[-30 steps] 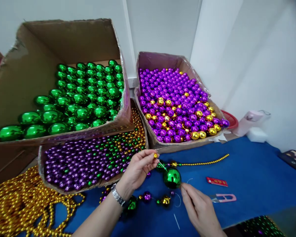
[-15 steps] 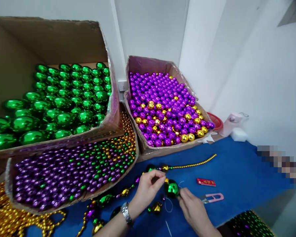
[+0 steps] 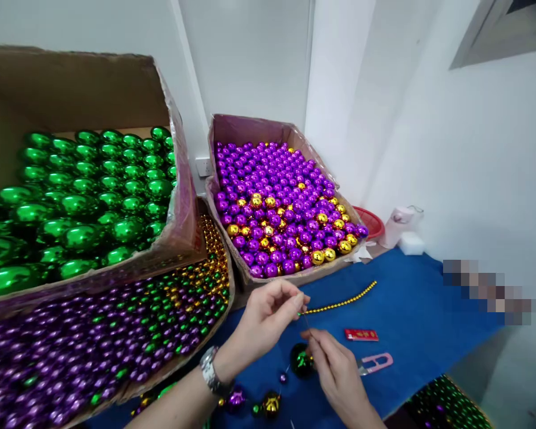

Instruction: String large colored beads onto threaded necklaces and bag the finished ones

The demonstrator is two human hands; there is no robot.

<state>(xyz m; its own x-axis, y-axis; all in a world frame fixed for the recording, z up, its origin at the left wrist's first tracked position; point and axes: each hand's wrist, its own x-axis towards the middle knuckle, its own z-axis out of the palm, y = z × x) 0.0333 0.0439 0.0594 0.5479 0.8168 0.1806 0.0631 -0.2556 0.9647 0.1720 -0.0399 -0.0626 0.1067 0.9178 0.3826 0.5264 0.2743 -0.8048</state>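
My left hand (image 3: pixel 272 313), with a metal watch at the wrist, pinches a small green bead at the near end of a gold bead chain (image 3: pixel 346 304). Just below, my right hand (image 3: pixel 335 363) is closed on a thin needle (image 3: pixel 307 322), whose tip points up at the left fingertips. Beside the right fingers lies a large shiny green ball (image 3: pixel 301 361). A small purple bead (image 3: pixel 283 378) and a gold ball (image 3: pixel 271 404) follow it on a thread. My left forearm hides part of the strand on the blue cloth (image 3: pixel 415 298).
Pink-handled thread snips (image 3: pixel 377 362) and a red packet (image 3: pixel 361 335) lie right of my hands. Behind stand a box of purple and gold balls (image 3: pixel 212 196), a box of green balls (image 3: pixel 178 161) and a bin of small mixed beads (image 3: pixel 230 268).
Both hands have moved closer together. The left has gone from beside the large green ball to the gold chain's end; the right has left the ball and now holds the needle up.
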